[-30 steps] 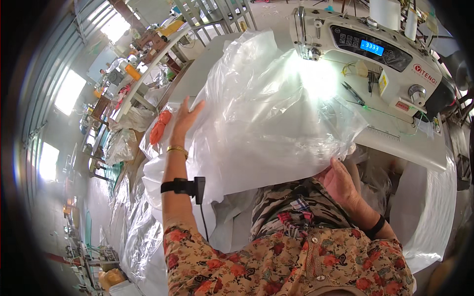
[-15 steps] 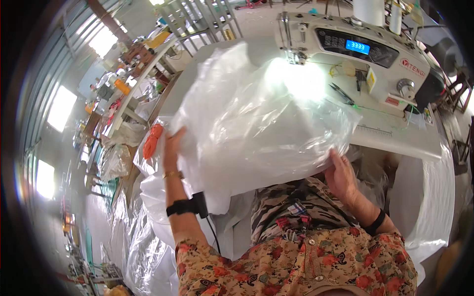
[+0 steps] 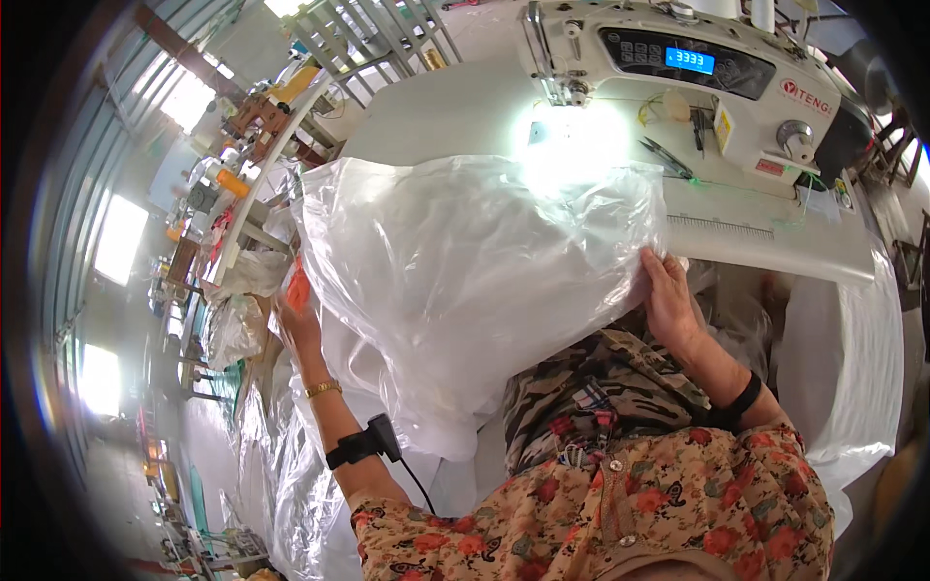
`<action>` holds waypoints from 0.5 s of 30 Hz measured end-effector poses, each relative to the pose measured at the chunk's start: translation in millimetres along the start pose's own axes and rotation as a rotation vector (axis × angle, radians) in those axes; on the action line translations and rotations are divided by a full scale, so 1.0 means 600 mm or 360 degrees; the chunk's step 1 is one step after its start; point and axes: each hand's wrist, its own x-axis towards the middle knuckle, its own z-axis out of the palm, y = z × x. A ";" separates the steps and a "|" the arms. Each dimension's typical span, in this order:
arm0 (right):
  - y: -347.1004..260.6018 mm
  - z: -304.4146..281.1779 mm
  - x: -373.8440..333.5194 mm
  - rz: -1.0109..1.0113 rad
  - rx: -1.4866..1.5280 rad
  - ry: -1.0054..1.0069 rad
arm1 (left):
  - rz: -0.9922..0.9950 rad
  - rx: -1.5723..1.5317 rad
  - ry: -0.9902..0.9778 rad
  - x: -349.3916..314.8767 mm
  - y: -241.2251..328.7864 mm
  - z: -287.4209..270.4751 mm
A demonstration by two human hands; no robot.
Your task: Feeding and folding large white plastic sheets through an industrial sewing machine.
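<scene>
A large clear plastic sheet point(image 3: 455, 261) spreads from the sewing table down over my lap, wrinkled and shiny. My right hand point(image 3: 670, 300) pinches its right edge between thumb and fingers, near the table's front edge. My left hand point(image 3: 298, 327) is at the sheet's left side, right by a bundle of orange cord point(image 3: 299, 289). Its fingers are blurred and partly hidden, so whether it grips the bundle is unclear. The sheet's far edge lies just in front of the sewing machine's needle area point(image 3: 575, 97), under a bright lamp.
The white sewing machine point(image 3: 697, 58) with a lit display fills the back right. Small black snips point(image 3: 668, 157) lie on the table point(image 3: 417, 111) beside it. More plastic sheeting point(image 3: 852, 368) hangs at the right. A cluttered side bench point(image 3: 257, 194) stands at the left.
The sheet's raised far part has come down and spread flatter to the left. My left hand has moved left and down, to the orange bundle. My right hand keeps hold of the edge.
</scene>
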 end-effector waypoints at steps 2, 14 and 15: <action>-0.008 0.015 -0.005 0.0026 -0.0028 0.0064 | 0.0331 -0.0248 -0.0010 0.005 0.130 -0.013; -0.017 0.038 0.007 0.0067 0.0383 -0.0289 | 0.0793 -0.0211 -0.0876 -0.031 0.471 0.194; -0.005 0.037 -0.007 0.0170 0.0380 -0.0341 | 0.0758 -0.0263 -0.0883 -0.028 0.479 0.201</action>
